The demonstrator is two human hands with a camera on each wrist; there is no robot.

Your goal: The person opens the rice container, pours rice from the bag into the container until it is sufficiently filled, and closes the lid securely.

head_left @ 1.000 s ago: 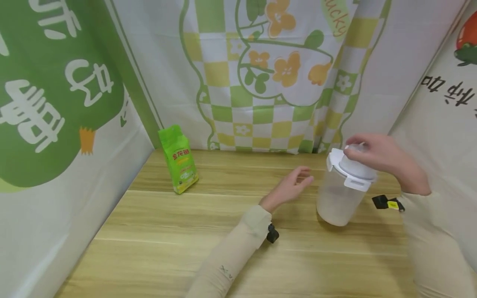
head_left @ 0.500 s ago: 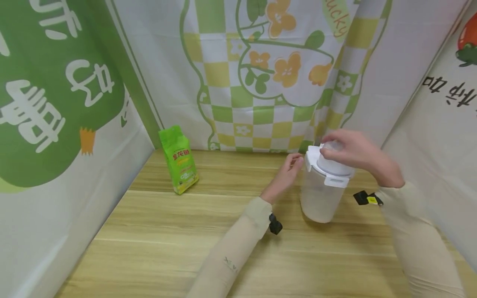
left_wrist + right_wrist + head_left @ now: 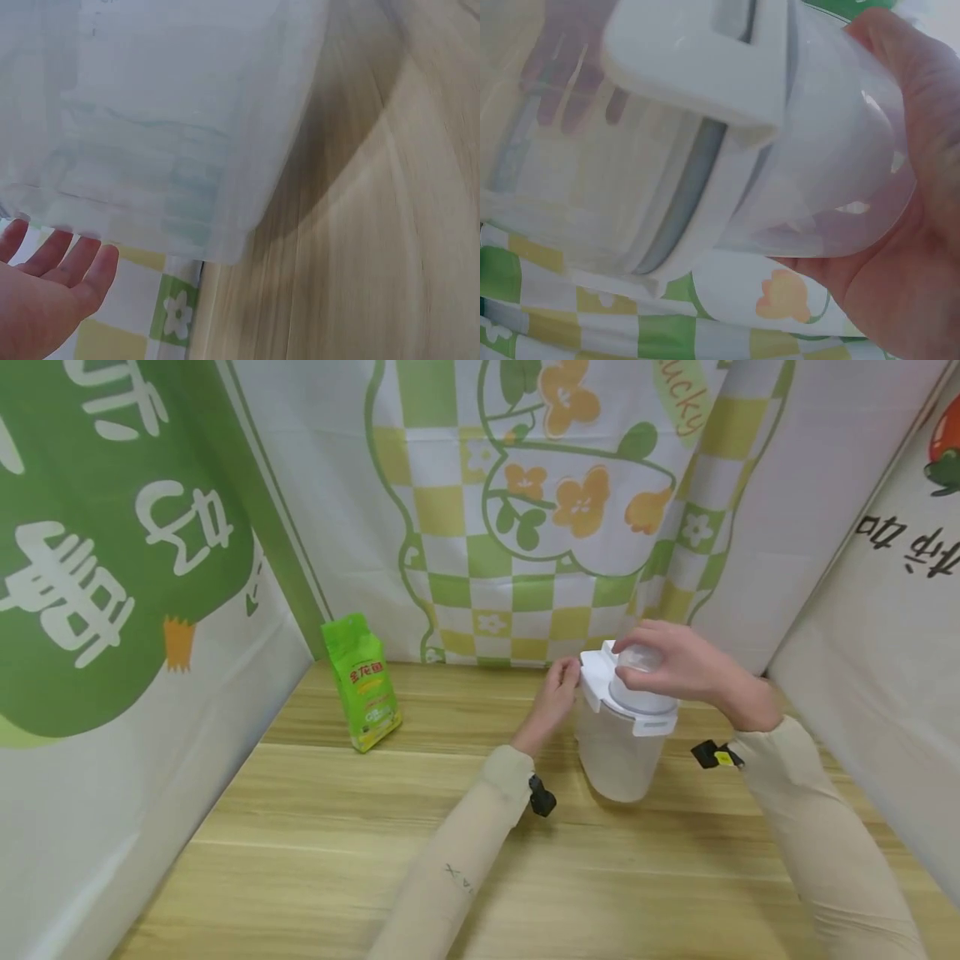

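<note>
Wide gap on desk (image 3: 450, 727) between green bag (image 3: 366, 693) and left hand (image 3: 555, 697). Canister (image 3: 618, 760) blocks right of that; left hand obstructs its left side, right hand (image 3: 671, 668) its top. Curtain (image 3: 517, 602) bars the rear.

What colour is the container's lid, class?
White; the lid shows best in the head view.

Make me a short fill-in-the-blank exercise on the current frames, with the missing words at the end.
The ____ hand grips the domed cap.
The lid of the container is ____.
The bag on the table is mostly ____.
The hand nearer the bag is the ____ one.

Missing words: right; white; green; left.
</note>
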